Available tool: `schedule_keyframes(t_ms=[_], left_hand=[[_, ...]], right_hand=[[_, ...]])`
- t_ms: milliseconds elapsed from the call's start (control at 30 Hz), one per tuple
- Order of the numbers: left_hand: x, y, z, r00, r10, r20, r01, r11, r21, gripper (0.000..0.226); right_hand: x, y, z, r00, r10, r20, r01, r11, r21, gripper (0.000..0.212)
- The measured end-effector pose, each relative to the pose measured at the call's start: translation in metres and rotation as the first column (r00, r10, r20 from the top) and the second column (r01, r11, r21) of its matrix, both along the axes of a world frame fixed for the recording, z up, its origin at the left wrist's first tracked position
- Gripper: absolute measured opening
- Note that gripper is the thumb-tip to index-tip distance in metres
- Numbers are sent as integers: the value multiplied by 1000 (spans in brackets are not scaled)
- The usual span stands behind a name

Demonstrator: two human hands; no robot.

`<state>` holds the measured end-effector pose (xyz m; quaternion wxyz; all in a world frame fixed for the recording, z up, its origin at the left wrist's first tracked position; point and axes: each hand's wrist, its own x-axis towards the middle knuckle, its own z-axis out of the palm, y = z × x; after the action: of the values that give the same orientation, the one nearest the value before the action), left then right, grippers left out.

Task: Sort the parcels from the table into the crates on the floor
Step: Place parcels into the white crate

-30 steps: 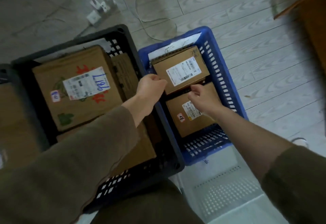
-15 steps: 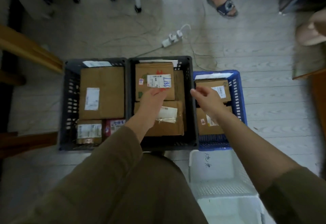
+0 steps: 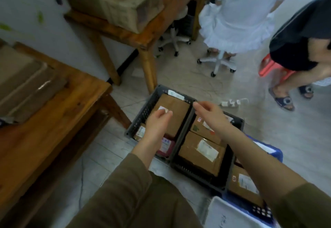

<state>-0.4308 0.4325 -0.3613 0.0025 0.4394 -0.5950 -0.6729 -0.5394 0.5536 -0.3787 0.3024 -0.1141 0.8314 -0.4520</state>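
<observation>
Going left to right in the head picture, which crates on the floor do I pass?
Left black plastic crate → middle black plastic crate → blue plastic crate.

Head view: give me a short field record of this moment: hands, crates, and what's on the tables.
left hand: empty, fingers loosely curled, over the left dark crate
right hand: empty, relaxed, over the middle dark crate
crate contents: cardboard parcels in both dark crates and the blue crate
near table: flat brown parcels, blurred
far table: cardboard box
</observation>
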Motion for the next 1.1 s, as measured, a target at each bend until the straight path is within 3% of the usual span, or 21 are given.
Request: schedule_keyframes(t_ms=[67,133,200,267,400,500,567,667,867,1100], left_hand=[[27,-26,21,995,86,-54,-87,996,-9,40],[57,-52,44,977,203,-61,-205,978,-25,11],[92,-79,65,942,317,-109,-324,944,-62,22],[134,-108,80,912,391,-125,-401,913,-73,6],[230,-170,94,819,551,-160,-565,823,-61,41],[299,-212,102,713,677,-183,-696,716,-60,43],[337,-235,105,647,734,-206,-757,650,-63,32],[382,-266,113,592,767,-246,-803,589,-96,10],[428,-309,119,563,789,-244,-826,544,-147,47],[414,-353,110,530,810,-251,-847,516,-125,44]], right_hand=[[12,-37,25,994,85,-62,-87,996,-22,54],[29,-76,46,979,165,-119,-171,984,-46,50],[49,-114,65,956,240,-169,-251,967,-50,47],[73,-152,82,933,305,-193,-323,944,-69,48],[130,-225,105,881,420,-217,-449,888,-101,45],[176,-273,115,837,510,-199,-535,840,-96,45],[203,-302,120,814,547,-195,-570,817,-85,40],[240,-341,128,790,575,-210,-606,784,-133,41],[289,-394,134,722,630,-285,-677,729,-102,47],[283,-457,126,671,671,-316,-716,697,-40,51]])
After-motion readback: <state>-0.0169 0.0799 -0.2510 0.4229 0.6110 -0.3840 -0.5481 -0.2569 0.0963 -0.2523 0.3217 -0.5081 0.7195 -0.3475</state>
